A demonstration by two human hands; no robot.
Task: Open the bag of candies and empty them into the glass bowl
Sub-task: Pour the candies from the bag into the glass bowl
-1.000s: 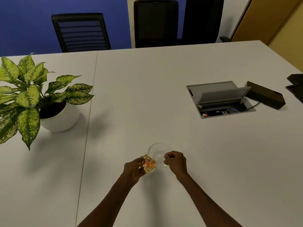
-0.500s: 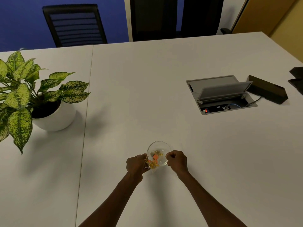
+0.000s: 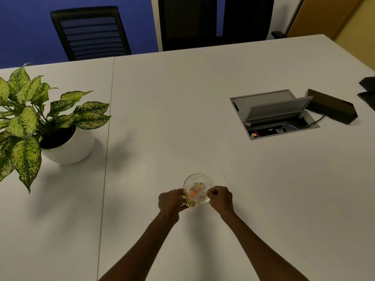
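A small glass bowl (image 3: 197, 178) stands on the white table (image 3: 203, 98) close in front of me, with several orange and gold candies (image 3: 195, 191) inside it. A clear plastic candy bag (image 3: 191, 204) hangs over the bowl's near rim, tipped toward it, a few gold candies still in it. My left hand (image 3: 170, 201) grips the bag's left side. My right hand (image 3: 220, 198) pinches its right edge at the bowl's rim. Both fists are closed on the plastic.
A potted plant in a white pot (image 3: 69, 147) stands at the left. An open cable hatch (image 3: 274, 114) sits in the table at the right, with a black box (image 3: 332, 108) beside it. Black chairs (image 3: 91, 33) line the far edge.
The bag has tipped further over the bowl and candies have dropped from it into the bowl. Both hands have closed in toward the bowl's rim.
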